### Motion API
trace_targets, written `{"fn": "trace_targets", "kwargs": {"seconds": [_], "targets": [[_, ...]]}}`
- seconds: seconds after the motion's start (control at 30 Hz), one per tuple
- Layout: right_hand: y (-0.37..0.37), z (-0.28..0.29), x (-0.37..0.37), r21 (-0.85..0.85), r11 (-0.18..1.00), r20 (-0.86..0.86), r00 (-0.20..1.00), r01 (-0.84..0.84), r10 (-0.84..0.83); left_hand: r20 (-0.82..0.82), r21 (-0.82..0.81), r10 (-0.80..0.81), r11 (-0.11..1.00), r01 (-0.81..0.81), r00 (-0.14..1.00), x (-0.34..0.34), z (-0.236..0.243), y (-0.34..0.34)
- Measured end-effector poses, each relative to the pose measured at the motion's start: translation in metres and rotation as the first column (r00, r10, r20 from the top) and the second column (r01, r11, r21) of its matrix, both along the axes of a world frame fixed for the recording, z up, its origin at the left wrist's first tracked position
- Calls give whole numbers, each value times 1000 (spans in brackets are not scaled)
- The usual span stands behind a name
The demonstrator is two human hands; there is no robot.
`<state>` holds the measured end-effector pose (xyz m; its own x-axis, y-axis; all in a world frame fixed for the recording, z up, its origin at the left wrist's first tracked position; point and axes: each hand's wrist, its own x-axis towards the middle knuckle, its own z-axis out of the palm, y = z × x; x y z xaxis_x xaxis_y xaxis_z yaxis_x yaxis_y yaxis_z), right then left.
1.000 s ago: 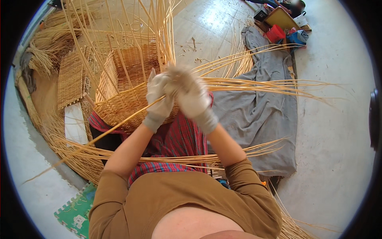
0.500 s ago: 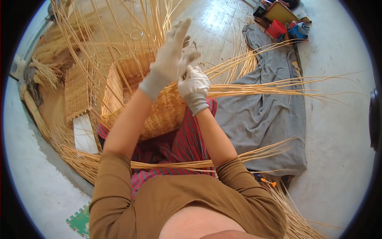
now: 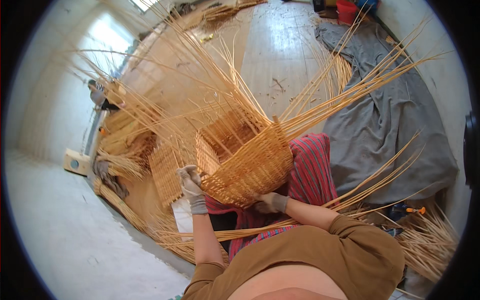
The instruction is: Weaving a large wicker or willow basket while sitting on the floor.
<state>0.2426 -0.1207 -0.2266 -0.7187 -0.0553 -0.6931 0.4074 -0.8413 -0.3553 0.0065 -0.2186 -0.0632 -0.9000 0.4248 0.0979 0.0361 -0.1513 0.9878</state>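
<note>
A half-woven wicker basket (image 3: 252, 172) rests tilted over my lap, long pale stakes fanning up and out from its rim. My left hand (image 3: 191, 186), in a light work glove, is closed at the basket's left corner. Under the lower edge of the near wall, my gloved right hand (image 3: 272, 201) grips the basket from below; its fingertips are hidden there. Striped red cloth (image 3: 315, 170) covers my legs beneath it. Across my lap lies a bundle of long rods (image 3: 235, 233).
A woven panel (image 3: 164, 172) lies left of the basket, near heaped straw-coloured material (image 3: 127, 130). Grey cloth (image 3: 390, 125) spreads on the right. An orange-handled tool (image 3: 415, 210) lies near loose rods (image 3: 425, 245). A red bucket (image 3: 346, 12) stands far back; a person (image 3: 99, 95) is far left.
My hands, raised together above the basket before, have come down and apart to the basket's left corner and underside. The basket has turned, and the view has shifted.
</note>
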Motion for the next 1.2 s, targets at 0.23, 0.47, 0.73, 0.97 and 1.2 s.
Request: {"fn": "trace_targets", "kwargs": {"seconds": [0.23,0.47,0.73,0.97,1.2], "targets": [[23,-96,12,-346,857,108,924,381,-367,-163,-33,-520,852,522,839,66,80,81],[14,-36,40,521,805,-232,955,284,-187,-411,-117,-376,925,361,831,176,156,30],[40,23,62,547,726,-447,879,417,-168,-547,153,-320,870,468,773,241,201,-34],[47,71,88,774,369,-455,857,515,-242,-687,101,-349,823,560,637,250,222,-34],[90,184,77,794,-579,-246,969,184,-29,-594,170,-389,795,583,704,232,239,-16]]}}
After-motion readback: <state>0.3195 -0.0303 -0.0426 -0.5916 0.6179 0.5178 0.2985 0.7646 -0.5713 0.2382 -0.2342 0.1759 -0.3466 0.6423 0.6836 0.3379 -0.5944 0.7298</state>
